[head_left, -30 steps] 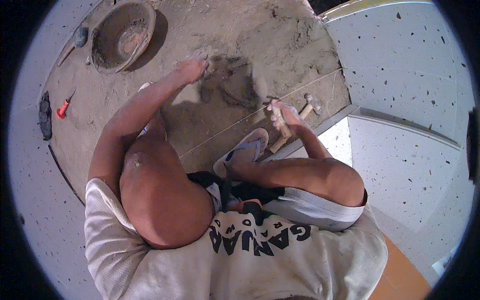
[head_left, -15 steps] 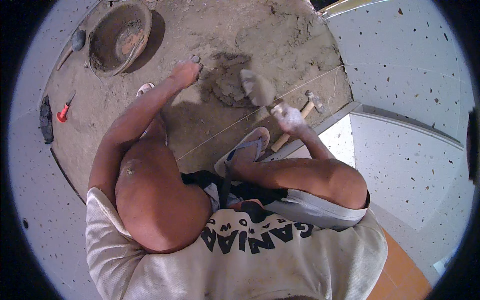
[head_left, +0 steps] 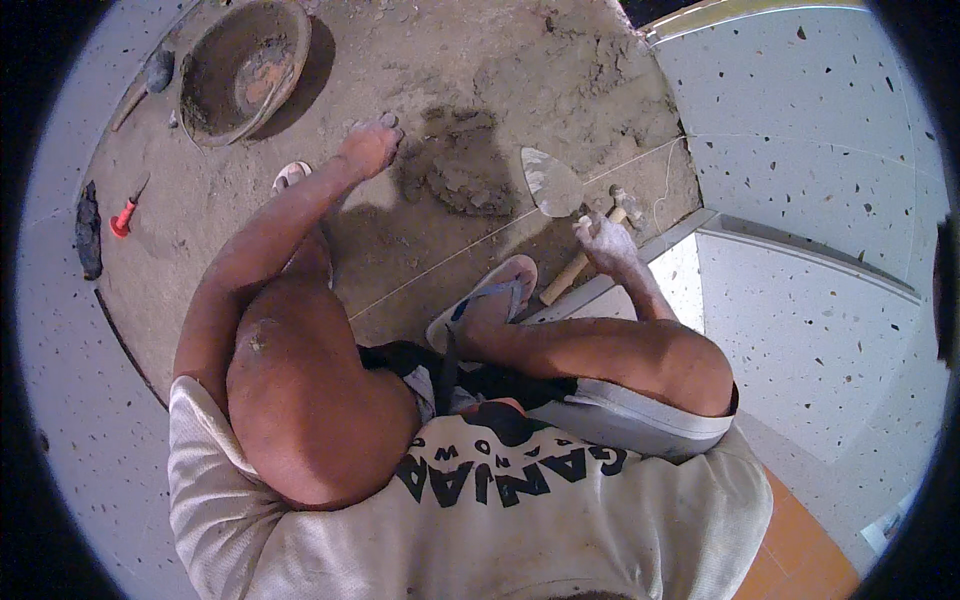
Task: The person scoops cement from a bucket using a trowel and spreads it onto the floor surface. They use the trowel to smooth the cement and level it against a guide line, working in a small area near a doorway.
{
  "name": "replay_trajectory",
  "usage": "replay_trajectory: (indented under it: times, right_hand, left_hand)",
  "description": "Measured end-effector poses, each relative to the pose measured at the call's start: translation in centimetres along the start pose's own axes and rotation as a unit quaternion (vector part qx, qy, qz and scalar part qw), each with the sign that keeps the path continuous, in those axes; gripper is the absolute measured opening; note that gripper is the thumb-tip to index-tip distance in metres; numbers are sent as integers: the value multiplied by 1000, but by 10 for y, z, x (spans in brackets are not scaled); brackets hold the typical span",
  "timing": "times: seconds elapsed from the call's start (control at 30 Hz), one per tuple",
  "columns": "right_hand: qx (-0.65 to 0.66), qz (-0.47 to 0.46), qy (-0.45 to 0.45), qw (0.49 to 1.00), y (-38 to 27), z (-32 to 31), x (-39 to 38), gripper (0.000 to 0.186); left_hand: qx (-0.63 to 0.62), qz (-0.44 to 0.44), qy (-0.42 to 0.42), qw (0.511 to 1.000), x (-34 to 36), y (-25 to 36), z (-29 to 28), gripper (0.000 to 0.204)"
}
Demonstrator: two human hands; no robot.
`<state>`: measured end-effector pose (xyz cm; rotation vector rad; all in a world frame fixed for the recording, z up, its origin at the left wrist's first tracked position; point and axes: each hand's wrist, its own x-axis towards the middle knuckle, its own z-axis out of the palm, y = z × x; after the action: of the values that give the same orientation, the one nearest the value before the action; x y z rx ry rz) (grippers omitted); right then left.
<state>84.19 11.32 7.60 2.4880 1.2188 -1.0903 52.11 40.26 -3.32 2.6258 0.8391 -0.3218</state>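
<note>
My right hand (head_left: 606, 243), whitened with dust, is closed round the handle of a trowel (head_left: 551, 183). The trowel's pointed grey blade is over the mortar-covered floor, to the right of a dark wet mound of mortar (head_left: 470, 178). Just left of that mound, my left hand (head_left: 371, 146) is held with its fingers curled in; dark grey smears coat the fingertips. The inside of that hand is hidden, so whether it holds anything cannot be seen. A hammer (head_left: 570, 275) with a wooden handle lies below my right hand, partly covered by it.
A taut string (head_left: 440, 262) crosses the floor diagonally. At the upper left stand a mortar-stained basin (head_left: 297, 88) and a mallet (head_left: 158, 72). A red-handled pointed tool (head_left: 123, 218) lies near the left wall. Speckled panels (head_left: 800, 90) rise on the right, beside a raised ledge (head_left: 680, 235).
My right hand has moved the trowel right and slightly down, away from the mound, and its blade now shows sharply. My left hand has stayed nearly still.
</note>
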Motion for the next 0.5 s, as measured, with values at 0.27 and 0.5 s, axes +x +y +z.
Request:
replay_trajectory:
  times: [0.27,0.5]
  right_hand:
    - [-89,-54,-9,995,4,9,5,49]
    - [-115,-30,23,993,0,-20,1,54]
  left_hand:
    - [-9,43,54,998,-4,6,2,21]
    - [5,48,61,997,-15,7,-5,19]
